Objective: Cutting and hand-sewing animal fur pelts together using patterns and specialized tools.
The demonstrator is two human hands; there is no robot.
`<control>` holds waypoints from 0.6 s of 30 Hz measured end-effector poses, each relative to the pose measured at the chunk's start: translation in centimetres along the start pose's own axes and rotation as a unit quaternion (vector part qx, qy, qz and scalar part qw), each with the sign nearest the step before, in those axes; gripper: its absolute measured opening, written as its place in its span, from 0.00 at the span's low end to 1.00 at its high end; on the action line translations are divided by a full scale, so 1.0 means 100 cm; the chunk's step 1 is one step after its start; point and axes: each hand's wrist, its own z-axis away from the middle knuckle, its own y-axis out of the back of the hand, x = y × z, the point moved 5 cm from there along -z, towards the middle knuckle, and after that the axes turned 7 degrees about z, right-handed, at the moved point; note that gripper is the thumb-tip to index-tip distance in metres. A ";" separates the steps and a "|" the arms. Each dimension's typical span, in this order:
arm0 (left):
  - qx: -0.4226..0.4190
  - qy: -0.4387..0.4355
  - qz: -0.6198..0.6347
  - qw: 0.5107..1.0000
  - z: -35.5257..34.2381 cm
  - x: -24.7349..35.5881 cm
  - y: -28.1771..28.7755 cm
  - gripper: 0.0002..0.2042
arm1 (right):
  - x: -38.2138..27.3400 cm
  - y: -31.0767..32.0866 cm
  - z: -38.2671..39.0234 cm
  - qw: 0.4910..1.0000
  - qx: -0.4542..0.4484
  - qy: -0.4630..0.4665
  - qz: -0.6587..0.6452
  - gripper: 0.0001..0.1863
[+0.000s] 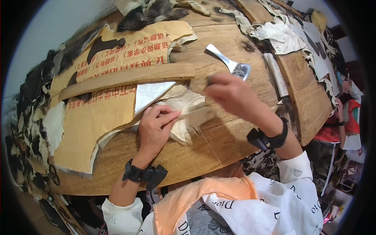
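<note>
My left hand [154, 129] presses and pinches a cream, thin hide piece [184, 127] beside a yellow printed paper sheet [98, 137]. My right hand [235, 96] is raised to the right of it, fingers closed; what it holds is too small or blurred to make out. A thin pale thread [207, 145] runs down from the hide across the wooden table [196, 160]. A long wooden bar [129, 74] lies across the paper, over a white textured sheet [150, 92]. A shiny metal tool [221, 58] with a broad head lies behind my right hand.
Dark and white fur scraps [149, 15] line the back and left. A wooden board [305, 102], a pale bar [276, 74] and torn white hides [282, 35] are at the right. Another person in red [329, 129] works beyond the right edge.
</note>
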 end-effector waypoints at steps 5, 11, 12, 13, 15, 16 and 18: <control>-0.012 0.023 0.015 1.000 0.001 -0.003 0.000 0.09 | -0.022 -0.032 -0.018 0.995 -0.053 0.069 -0.056 0.07; 0.006 -0.001 0.008 1.000 0.000 -0.001 0.001 0.08 | -0.023 -0.039 -0.014 0.991 -0.092 0.089 -0.027 0.11; 0.004 0.001 0.008 1.000 0.000 -0.001 0.000 0.08 | -0.024 -0.035 -0.013 0.992 -0.085 0.085 -0.023 0.09; 0.000 0.005 0.011 1.000 0.000 -0.001 0.000 0.08 | -0.024 -0.031 -0.012 0.993 -0.094 0.073 -0.019 0.08; 0.001 0.002 0.003 1.000 0.000 -0.001 0.000 0.09 | -0.022 -0.012 -0.005 0.985 -0.087 -0.003 -0.147 0.06; -0.001 0.001 -0.001 1.000 0.000 -0.001 0.000 0.10 | -0.016 -0.002 0.000 0.954 -0.095 -0.087 -0.270 0.05; 0.002 0.001 0.003 1.000 0.000 -0.001 0.001 0.10 | -0.010 0.016 0.009 0.852 -0.095 -0.223 -0.465 0.05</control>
